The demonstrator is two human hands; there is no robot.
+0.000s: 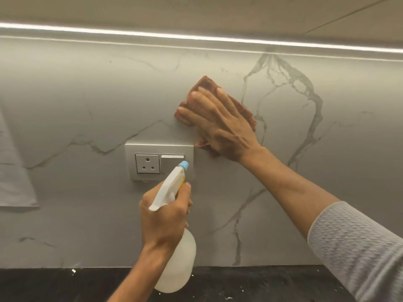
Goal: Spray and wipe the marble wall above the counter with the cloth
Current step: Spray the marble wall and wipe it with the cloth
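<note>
The grey marble wall (pixel 76 101) with dark veins fills the view. My right hand (pixel 220 125) presses a reddish-brown cloth (pixel 206 85) flat against the wall, just above and to the right of a socket plate. My left hand (pixel 163 219) grips a white spray bottle (pixel 177 264) by its neck. The bottle's blue nozzle (pixel 183 165) points up at the wall, in front of the socket plate's lower right corner.
A grey socket and switch plate (pixel 152 163) is set in the wall at the centre. A black counter (pixel 65 284) runs along the bottom. A light strip (pixel 196 38) glows under the cabinet above. A pale sheet (pixel 15 182) hangs at the left.
</note>
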